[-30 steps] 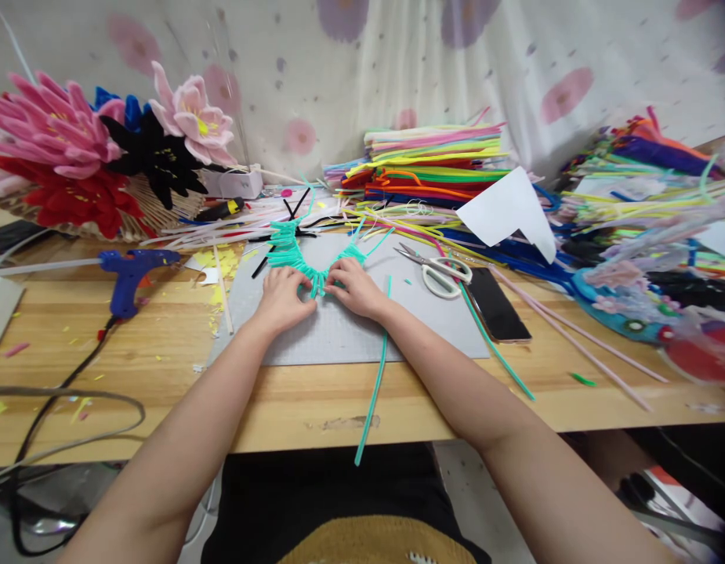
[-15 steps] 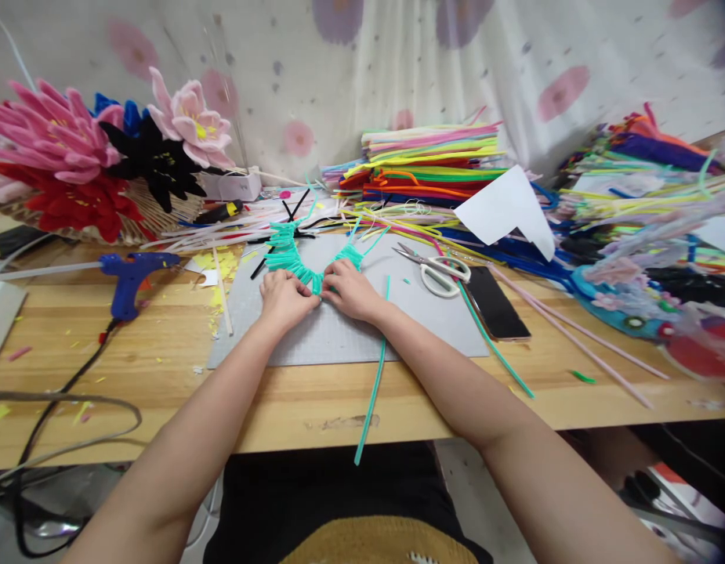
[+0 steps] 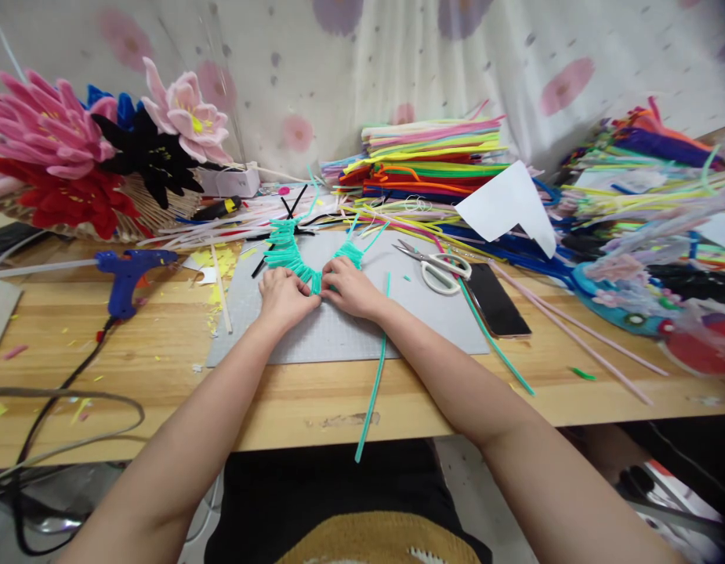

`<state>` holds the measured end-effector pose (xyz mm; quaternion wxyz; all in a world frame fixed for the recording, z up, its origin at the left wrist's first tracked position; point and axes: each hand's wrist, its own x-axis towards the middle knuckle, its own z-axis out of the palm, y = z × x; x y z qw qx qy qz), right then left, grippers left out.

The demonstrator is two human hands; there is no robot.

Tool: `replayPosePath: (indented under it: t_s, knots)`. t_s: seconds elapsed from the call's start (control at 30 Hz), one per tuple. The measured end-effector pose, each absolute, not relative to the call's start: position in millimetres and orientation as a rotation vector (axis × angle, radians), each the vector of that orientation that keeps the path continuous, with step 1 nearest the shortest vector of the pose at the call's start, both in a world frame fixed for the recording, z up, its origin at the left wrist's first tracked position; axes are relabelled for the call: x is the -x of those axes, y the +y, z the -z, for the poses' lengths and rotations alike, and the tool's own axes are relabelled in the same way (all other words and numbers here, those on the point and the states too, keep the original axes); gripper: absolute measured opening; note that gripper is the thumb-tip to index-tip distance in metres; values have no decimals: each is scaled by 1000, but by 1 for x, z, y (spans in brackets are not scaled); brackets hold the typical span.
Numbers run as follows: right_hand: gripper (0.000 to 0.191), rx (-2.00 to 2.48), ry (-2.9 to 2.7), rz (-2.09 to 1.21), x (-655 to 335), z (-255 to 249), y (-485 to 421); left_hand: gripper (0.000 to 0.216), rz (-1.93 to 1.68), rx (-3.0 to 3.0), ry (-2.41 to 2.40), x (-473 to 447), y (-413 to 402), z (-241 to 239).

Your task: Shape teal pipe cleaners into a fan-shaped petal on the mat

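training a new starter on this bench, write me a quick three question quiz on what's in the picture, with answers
1. Multiple choice: what are the left hand and right hand both touching?
a) the white paper
b) the turquoise fringed piece
c) the pink flower

2. True or false: the blue glue gun lies to the left of the gray mat.

3. Fill in: the scissors lie beside a dark-screened ____.

Key: 1 b; 2 true; 3 phone.
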<state>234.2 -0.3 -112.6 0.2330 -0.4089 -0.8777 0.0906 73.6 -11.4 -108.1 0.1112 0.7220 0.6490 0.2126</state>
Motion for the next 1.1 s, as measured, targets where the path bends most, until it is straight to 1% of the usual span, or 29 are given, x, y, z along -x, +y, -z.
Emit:
replayPosePath:
  t_s: [0.13,0.27,0.43,0.53,0.63,0.7,0.9,1.0,1.1]
  knots:
    - [10,1132,-2365,-264,-234,114,1,11,-684,-2141,1826,-70,-12,104]
    - [11,1117,-2334,-296,-235,116,3,12,-698,-2185,1742,-64,-12,102]
    - [13,1095,-2333,-315,-235,117,3,14,-706,-2243,1774,-61,-9,105]
    - [20,1091,-2319,-297,-235,116,1,9,-701,-2287,1737,-61,-8,106]
    - [33,1052,-2329,-264,-234,116,-1,8,-721,-2330,1705,-60,-8,104]
    - [36,1029,-2371,-254,-233,117,-2,8,-718,-2369,1671,-59,-7,104]
    - [32,1043,-2425,-257,-231,119,-3,9,-657,-2447,1536,-53,-4,98]
    - [26,1076,-2383,-202,-232,117,-3,8,-619,-2443,1431,-42,0,90]
    - [20,1132,-2313,-159,-236,117,-2,12,-600,-2368,1341,-18,8,85]
